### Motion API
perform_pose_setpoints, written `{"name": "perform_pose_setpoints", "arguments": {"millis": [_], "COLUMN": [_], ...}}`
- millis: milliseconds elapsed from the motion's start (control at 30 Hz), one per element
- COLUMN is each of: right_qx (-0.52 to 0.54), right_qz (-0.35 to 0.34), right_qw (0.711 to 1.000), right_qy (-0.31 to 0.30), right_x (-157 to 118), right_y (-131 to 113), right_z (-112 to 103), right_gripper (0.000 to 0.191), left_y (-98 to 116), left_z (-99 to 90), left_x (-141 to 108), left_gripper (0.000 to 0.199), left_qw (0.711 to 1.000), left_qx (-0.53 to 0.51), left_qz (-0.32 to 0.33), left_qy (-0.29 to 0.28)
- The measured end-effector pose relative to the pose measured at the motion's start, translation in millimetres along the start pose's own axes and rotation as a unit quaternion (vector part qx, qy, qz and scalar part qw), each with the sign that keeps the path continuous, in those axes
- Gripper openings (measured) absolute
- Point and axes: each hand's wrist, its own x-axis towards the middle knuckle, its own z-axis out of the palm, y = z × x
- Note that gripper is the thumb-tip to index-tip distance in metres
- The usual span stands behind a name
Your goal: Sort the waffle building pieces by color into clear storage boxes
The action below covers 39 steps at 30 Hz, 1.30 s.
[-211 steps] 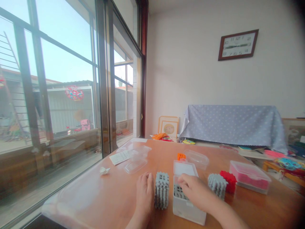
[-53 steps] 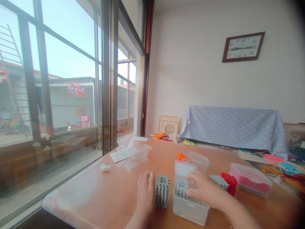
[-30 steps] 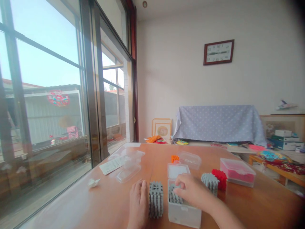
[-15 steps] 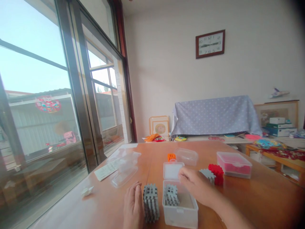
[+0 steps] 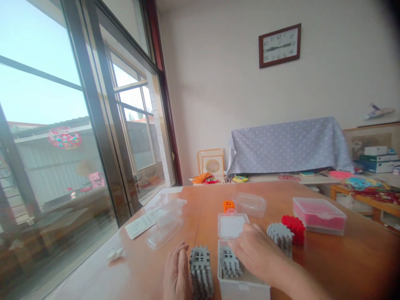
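My left hand (image 5: 177, 271) rests on the table with its fingers stretched out, against or just beside the left side of a stack of grey notched plastic building pieces (image 5: 201, 273). To the right of that stack is an open clear plastic box (image 5: 243, 291), with more grey pieces (image 5: 230, 263) standing in its left part. My right hand (image 5: 258, 250) reaches over the box from the right, its fingers bent down close to the grey pieces inside. Its fingertips are mostly hidden, so I cannot see whether they grip anything. The box's lid (image 5: 231, 226) lies folded back behind it.
Right of the box are another grey stack (image 5: 280, 238) and red pieces (image 5: 293, 229). A lidded box with pink contents (image 5: 321, 216) stands farther right. Behind are orange pieces (image 5: 228, 206) and a clear container (image 5: 250, 204). Left lie clear lids (image 5: 165, 233), paper (image 5: 140, 225) and crumpled white scrap (image 5: 115, 253).
My right hand has moved from the back of the box toward the grey pieces inside it. My left hand stays by its stack. The view has shifted slightly.
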Motion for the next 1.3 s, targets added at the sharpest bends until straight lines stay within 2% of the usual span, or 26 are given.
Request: {"name": "perform_pose_setpoints", "arguments": {"millis": [233, 433, 533, 667, 800, 867, 933, 1000, 1033, 1133, 1300], "right_qx": [0.061, 0.158, 0.190, 0.194, 0.210, 0.218, 0.227, 0.236, 0.241, 0.257, 0.269], "right_qz": [0.046, 0.151, 0.158, 0.148, 0.148, 0.148, 0.144, 0.142, 0.143, 0.148, 0.145], "right_qw": [0.996, 0.967, 0.952, 0.950, 0.943, 0.939, 0.937, 0.936, 0.934, 0.929, 0.927], "right_qy": [0.052, 0.133, 0.183, 0.195, 0.213, 0.219, 0.221, 0.221, 0.221, 0.223, 0.219], "right_x": [-5, -24, -30, -29, -29, -29, -29, -29, -28, -29, -34], "right_y": [10, 34, 46, 55, 56, 55, 52, 49, 47, 40, 35], "right_z": [1, 3, 15, 27, 29, 28, 27, 25, 24, 17, 7], "right_gripper": [0.057, 0.056, 0.052, 0.050, 0.049, 0.049, 0.050, 0.053, 0.054, 0.057, 0.056], "left_y": [4, 20, 35, 53, 65, 72, 82, 92, 98, 110, 116], "left_z": [-1.2, -6.7, -11.6, -15.4, -28.4, -42.6, -60.2, -77.2, -84.1, -95.0, -87.5], "left_x": [1, 4, 4, 1, 1, 7, 18, 31, 38, 56, 73], "left_gripper": [0.045, 0.042, 0.041, 0.049, 0.048, 0.046, 0.045, 0.046, 0.048, 0.054, 0.063], "left_qw": [1.000, 0.996, 0.990, 0.973, 0.982, 0.988, 0.985, 0.970, 0.960, 0.943, 0.922], "left_qx": [-0.007, -0.062, -0.103, -0.151, -0.106, -0.061, -0.020, 0.013, 0.025, 0.069, 0.112], "left_qz": [-0.004, -0.058, -0.098, -0.173, -0.156, -0.141, -0.108, -0.042, -0.017, 0.009, 0.011], "left_qy": [-0.005, 0.001, 0.004, 0.018, 0.020, -0.030, -0.133, -0.241, -0.277, -0.326, -0.370]}}
